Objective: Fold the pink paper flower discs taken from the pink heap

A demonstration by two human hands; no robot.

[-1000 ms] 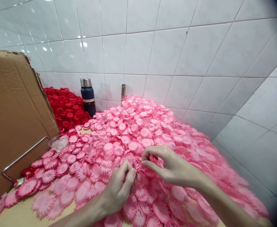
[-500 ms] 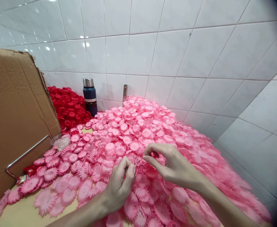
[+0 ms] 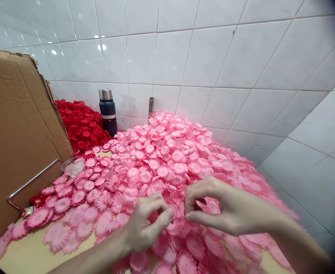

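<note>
A white tiled wall (image 3: 213, 57) was seen to close off the back and the far right of the scene, and everything else was banked against it. The heap of pink flower pieces (image 3: 173, 160) took up most of the tabletop (image 3: 27, 258); it was piled highest against the wall and thinned toward the near edge, where single pieces lay flat on bare wood, so that loose ones could be drawn off from the low side. To the left of the heap a large cardboard sheet (image 3: 15, 140) was stood on edge, seemingly as a screen or box side. Behind the heap's left flank, against the wall, a smaller mound of red flower pieces (image 3: 81, 129) was kept apart by colour, with a dark blue flask (image 3: 108, 112) standing upright between the two colours. A bent metal rod (image 3: 32, 182) was seen at the heap's left edge, in front of the cardboard, and just beside it a small clear cup (image 3: 72, 166), its contents too faint to be told. At the heap's near slope the two hands were brought close together. The left hand (image 3: 144, 228) was curled with thumb and forefinger pinched over the pink pieces; whether anything was actually gripped could not be told. The right hand (image 3: 227, 209) was likewise held in a pinch, thumb toward forefinger, and what it held, if anything, was hidden.
</note>
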